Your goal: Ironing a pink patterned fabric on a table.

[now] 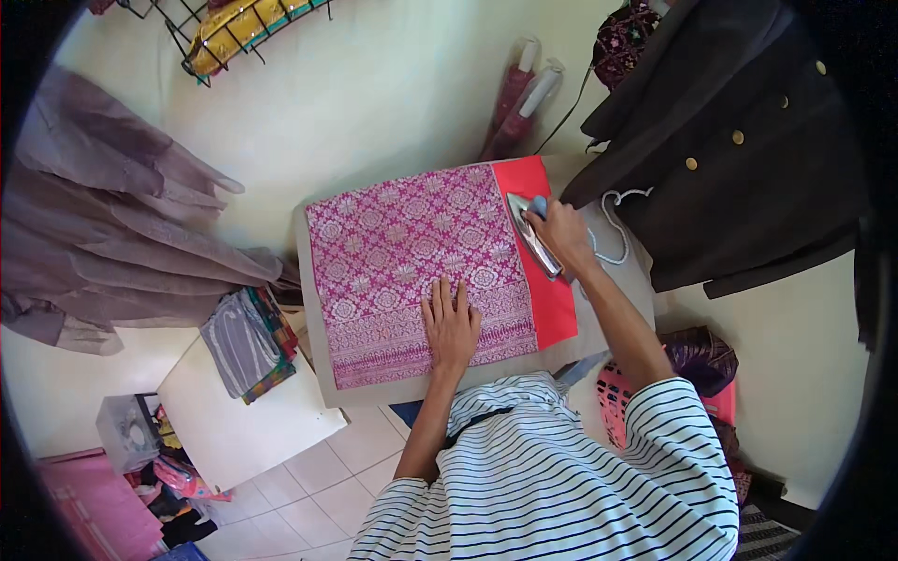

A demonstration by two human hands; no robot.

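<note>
A magenta cloth with silvery floral patterns [393, 245] lies flat on the ironing surface [319, 365], a padded board. A plain red cloth strip [554, 315] runs along its right side. My left hand [450, 326] rests palm down on the patterned cloth near its lower middle, fingers spread and holding nothing. In my right hand [565, 235] is the handle of an electric iron [533, 235], its metal body on the red strip beside the patterned edge. A pale cord [617, 261] loops to the right of the iron. The soleplate is hidden.
A dark coat with brass-coloured buttons [708, 133] hangs at the right, close to the board. Sheer mauve cloth [140, 231] hangs at the left. Folded cloths [245, 343] lie on a white tabletop [266, 428]. A pink basket [614, 400] stands below, right of my body.
</note>
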